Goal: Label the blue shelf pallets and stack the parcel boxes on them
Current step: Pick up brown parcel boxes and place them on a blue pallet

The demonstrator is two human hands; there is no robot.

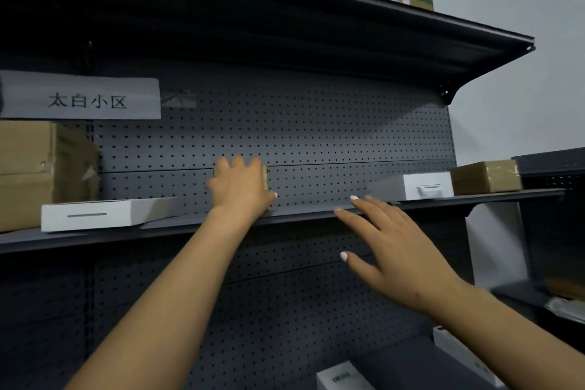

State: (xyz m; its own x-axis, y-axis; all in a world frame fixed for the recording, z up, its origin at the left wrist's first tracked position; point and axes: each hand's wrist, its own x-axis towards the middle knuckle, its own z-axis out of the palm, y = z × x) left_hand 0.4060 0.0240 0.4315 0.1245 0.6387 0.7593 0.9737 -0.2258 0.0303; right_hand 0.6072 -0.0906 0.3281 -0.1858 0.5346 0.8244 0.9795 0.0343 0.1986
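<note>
Far left of my fingers: brown carton under a paper label, white flat box in front, all on the middle shelf. Left hand curls round a small brown box, mostly hidden behind the fingers, standing on the shelf against the pegboard. Right hand spread flat, holding nothing, fingertips at the shelf edge. Beyond it: white box, taped parcel.

dark shelf with white boxes, brown cartons
</note>
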